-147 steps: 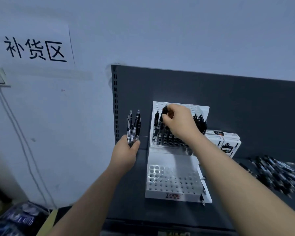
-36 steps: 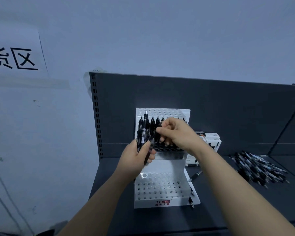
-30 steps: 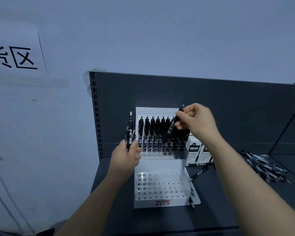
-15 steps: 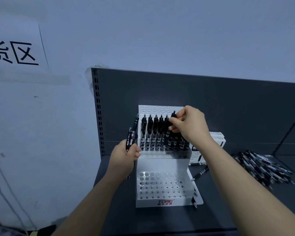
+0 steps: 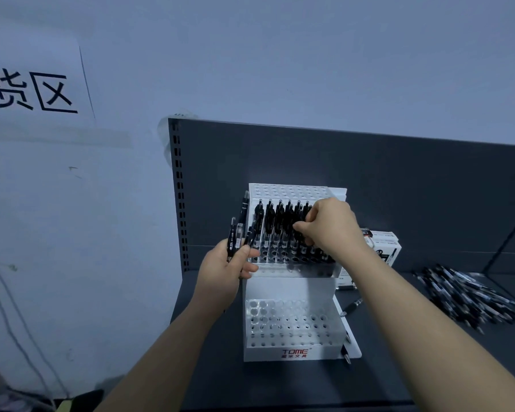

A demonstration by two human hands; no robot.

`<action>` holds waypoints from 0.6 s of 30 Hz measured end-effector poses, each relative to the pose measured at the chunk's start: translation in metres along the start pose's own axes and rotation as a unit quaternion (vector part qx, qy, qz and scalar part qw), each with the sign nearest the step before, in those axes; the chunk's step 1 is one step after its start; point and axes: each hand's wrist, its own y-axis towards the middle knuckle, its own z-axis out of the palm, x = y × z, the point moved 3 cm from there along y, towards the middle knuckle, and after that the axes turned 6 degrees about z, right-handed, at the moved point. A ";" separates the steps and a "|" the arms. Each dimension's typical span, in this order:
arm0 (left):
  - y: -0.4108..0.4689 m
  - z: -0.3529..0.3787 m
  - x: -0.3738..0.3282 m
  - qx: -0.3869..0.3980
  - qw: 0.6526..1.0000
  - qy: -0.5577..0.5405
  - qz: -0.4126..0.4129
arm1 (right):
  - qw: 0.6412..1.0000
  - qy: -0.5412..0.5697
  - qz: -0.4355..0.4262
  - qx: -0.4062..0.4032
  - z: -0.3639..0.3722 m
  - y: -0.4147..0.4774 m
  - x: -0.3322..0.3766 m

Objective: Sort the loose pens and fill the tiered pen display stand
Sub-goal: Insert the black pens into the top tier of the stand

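Your right hand [image 5: 330,230] had dropped lower into the pen display stand's [image 5: 292,352] middle tier, fingers [image 5: 301,226] curled among the standing pens [image 5: 269,221]; whether they still pinched one was unclear. Your left hand [image 5: 223,272] gripped spare pens [image 5: 232,239] beside it. Its front tier lay empty.

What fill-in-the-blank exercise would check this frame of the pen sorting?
The left hand grips spare pens, while the right hand works at the ____ tier of the stand.
The lowest tier of the stand holds ____ pens.
The pile of loose pens lies on the shelf to the stand's ____.
Missing words: middle; no; right.
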 end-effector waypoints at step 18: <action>-0.009 -0.005 -0.006 -0.021 0.996 0.086 0.016 | 0.968 0.249 -0.041 0.004 -0.026 -0.010 0.005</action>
